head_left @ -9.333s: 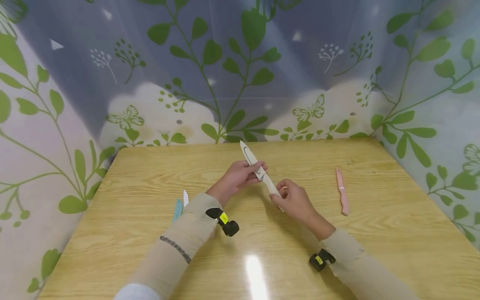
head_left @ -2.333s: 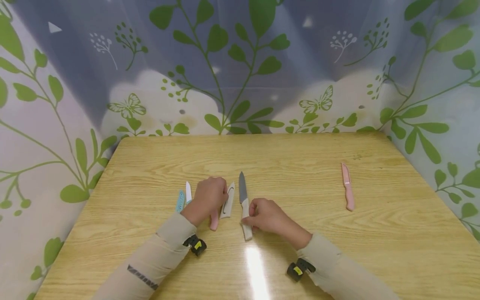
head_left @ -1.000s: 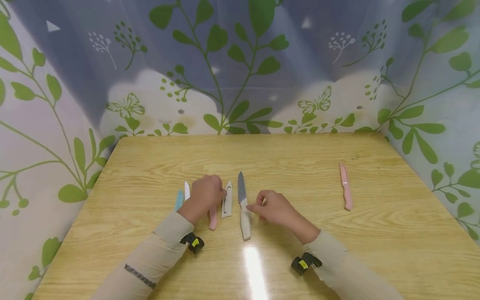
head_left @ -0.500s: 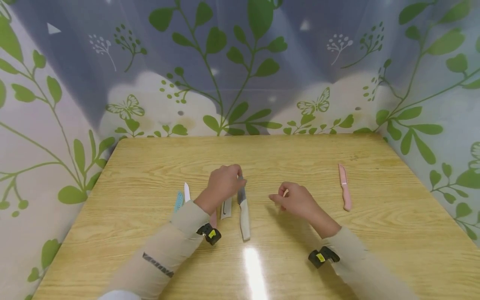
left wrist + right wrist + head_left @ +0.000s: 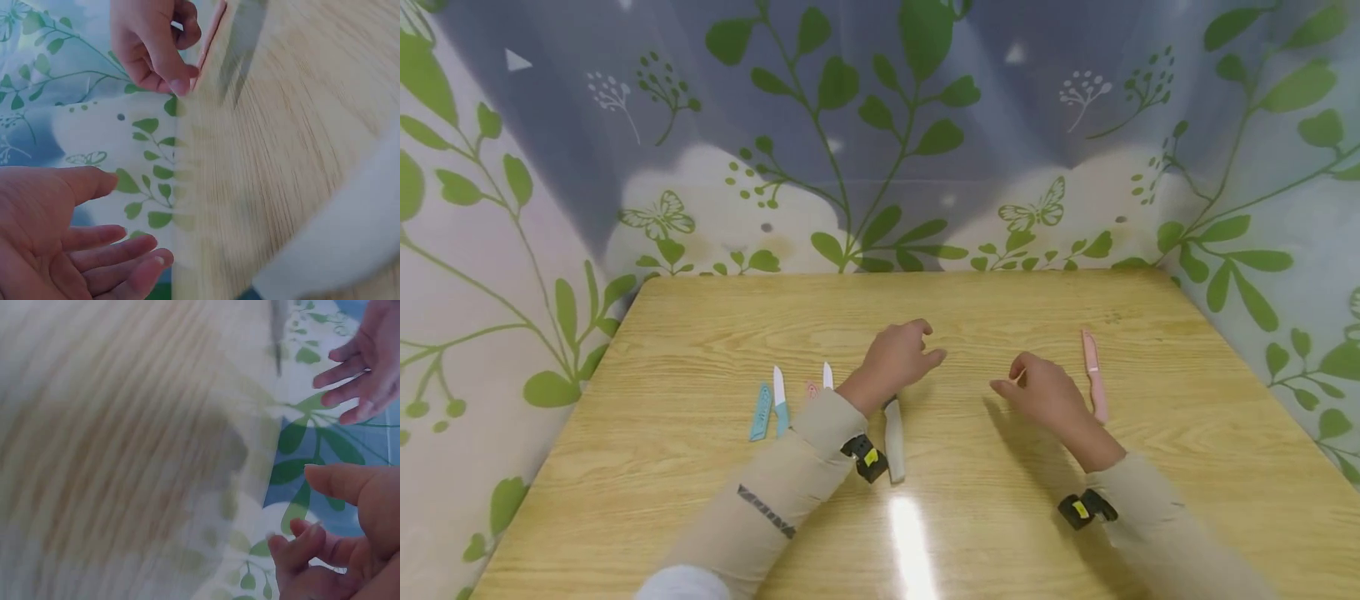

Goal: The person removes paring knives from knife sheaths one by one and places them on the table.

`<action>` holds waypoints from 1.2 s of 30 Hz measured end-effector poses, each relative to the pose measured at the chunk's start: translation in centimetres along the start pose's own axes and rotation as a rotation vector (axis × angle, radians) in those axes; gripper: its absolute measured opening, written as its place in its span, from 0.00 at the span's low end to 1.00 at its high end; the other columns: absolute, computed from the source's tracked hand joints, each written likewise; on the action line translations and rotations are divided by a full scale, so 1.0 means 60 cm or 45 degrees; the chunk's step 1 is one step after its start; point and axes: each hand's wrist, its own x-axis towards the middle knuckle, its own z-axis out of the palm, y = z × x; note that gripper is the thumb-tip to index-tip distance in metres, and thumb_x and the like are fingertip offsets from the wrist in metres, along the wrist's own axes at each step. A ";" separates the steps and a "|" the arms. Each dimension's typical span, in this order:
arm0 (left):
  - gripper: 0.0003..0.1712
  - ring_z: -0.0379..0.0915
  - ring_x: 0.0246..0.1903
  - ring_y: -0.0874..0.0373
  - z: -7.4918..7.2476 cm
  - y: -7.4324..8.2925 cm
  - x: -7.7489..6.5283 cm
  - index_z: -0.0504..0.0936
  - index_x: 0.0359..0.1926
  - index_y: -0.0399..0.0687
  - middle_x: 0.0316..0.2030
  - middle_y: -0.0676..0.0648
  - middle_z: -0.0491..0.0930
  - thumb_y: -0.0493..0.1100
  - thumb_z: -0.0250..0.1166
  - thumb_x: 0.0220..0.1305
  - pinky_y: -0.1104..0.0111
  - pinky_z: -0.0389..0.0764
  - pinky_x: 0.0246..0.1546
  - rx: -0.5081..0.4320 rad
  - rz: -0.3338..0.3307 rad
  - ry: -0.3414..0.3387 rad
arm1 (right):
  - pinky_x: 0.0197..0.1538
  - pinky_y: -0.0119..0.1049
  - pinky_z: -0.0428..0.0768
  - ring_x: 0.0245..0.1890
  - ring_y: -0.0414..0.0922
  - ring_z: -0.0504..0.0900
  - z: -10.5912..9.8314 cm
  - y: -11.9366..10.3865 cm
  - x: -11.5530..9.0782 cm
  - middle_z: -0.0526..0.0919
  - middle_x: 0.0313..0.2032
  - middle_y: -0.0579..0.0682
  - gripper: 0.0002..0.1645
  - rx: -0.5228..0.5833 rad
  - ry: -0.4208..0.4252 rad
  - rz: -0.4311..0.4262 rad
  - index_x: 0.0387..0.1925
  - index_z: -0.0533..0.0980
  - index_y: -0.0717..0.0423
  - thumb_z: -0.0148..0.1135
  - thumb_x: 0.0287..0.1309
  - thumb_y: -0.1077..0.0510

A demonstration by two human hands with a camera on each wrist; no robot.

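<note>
Over the middle of the table, my left hand has its fingers apart and holds nothing. Below its wrist lies a beige-handled knife; the forearm covers most of its blade. Its pale handle is a blur in the left wrist view. Above the table farther right, my right hand is loosely bent with nothing in it. Just beyond it rests a pink knife in a pink sheath. The left sleeve partly covers a second pink knife, whose white blade shows beside its pink sheath. The beige sheath is hidden.
Left of the forearm lie a blue-handled knife with a bare white blade and its blue sheath. The wooden table reaches back to a leaf-patterned curtain, which also hangs on both sides.
My left hand has moved right from the beige sheath, over the beige knife's blade and past it. My right hand has left the beige handle and moved right, toward the sheathed pink knife.
</note>
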 end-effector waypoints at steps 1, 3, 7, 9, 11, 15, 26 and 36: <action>0.28 0.80 0.43 0.53 0.002 0.006 0.003 0.71 0.60 0.41 0.49 0.42 0.82 0.54 0.59 0.67 0.62 0.83 0.39 -0.025 -0.003 -0.010 | 0.27 0.42 0.77 0.28 0.51 0.78 -0.003 0.004 0.000 0.80 0.36 0.64 0.24 -0.026 0.011 0.006 0.41 0.71 0.67 0.59 0.62 0.47; 0.29 0.79 0.45 0.53 0.008 0.015 0.007 0.71 0.61 0.41 0.49 0.42 0.82 0.56 0.58 0.67 0.60 0.82 0.42 -0.063 -0.009 -0.016 | 0.27 0.44 0.78 0.31 0.54 0.78 -0.007 0.011 0.001 0.77 0.42 0.69 0.28 -0.072 0.025 0.021 0.47 0.69 0.70 0.60 0.62 0.47; 0.32 0.78 0.47 0.53 0.016 0.029 0.014 0.70 0.62 0.42 0.51 0.43 0.81 0.59 0.57 0.67 0.60 0.81 0.44 -0.127 -0.014 -0.039 | 0.26 0.45 0.76 0.32 0.57 0.77 -0.012 0.020 0.002 0.70 0.49 0.75 0.35 -0.151 0.014 0.109 0.54 0.65 0.72 0.59 0.62 0.44; 0.32 0.77 0.48 0.53 0.022 0.036 0.017 0.70 0.62 0.41 0.51 0.42 0.81 0.59 0.57 0.67 0.60 0.81 0.44 -0.155 -0.005 -0.036 | 0.26 0.48 0.77 0.33 0.59 0.76 -0.012 0.026 0.005 0.68 0.50 0.77 0.37 -0.201 -0.002 0.147 0.54 0.63 0.73 0.59 0.61 0.44; 0.32 0.77 0.48 0.53 0.027 0.042 0.021 0.70 0.62 0.40 0.51 0.42 0.81 0.58 0.57 0.67 0.60 0.81 0.44 -0.170 -0.004 -0.038 | 0.28 0.53 0.78 0.35 0.63 0.76 -0.012 0.034 0.008 0.66 0.50 0.78 0.38 -0.250 -0.001 0.177 0.53 0.62 0.74 0.59 0.61 0.43; 0.31 0.78 0.47 0.53 0.044 0.055 0.029 0.71 0.61 0.39 0.50 0.42 0.82 0.57 0.57 0.67 0.61 0.81 0.45 -0.188 -0.014 -0.032 | 0.30 0.60 0.78 0.36 0.68 0.76 -0.011 0.053 0.013 0.64 0.50 0.80 0.39 -0.299 0.030 0.220 0.52 0.60 0.76 0.60 0.60 0.44; 0.31 0.78 0.46 0.56 0.087 0.081 0.047 0.74 0.58 0.40 0.49 0.44 0.83 0.58 0.59 0.65 0.64 0.81 0.43 -0.250 -0.057 -0.034 | 0.28 0.60 0.76 0.33 0.71 0.75 -0.021 0.075 0.017 0.61 0.48 0.82 0.43 -0.298 -0.007 0.350 0.54 0.56 0.78 0.59 0.60 0.43; 0.30 0.78 0.46 0.54 0.111 0.087 0.045 0.76 0.56 0.39 0.48 0.43 0.83 0.58 0.60 0.64 0.64 0.80 0.46 -0.247 -0.051 -0.024 | 0.23 0.51 0.76 0.26 0.60 0.77 -0.025 0.078 0.019 0.76 0.36 0.76 0.44 -0.329 -0.117 0.367 0.52 0.59 0.81 0.47 0.66 0.38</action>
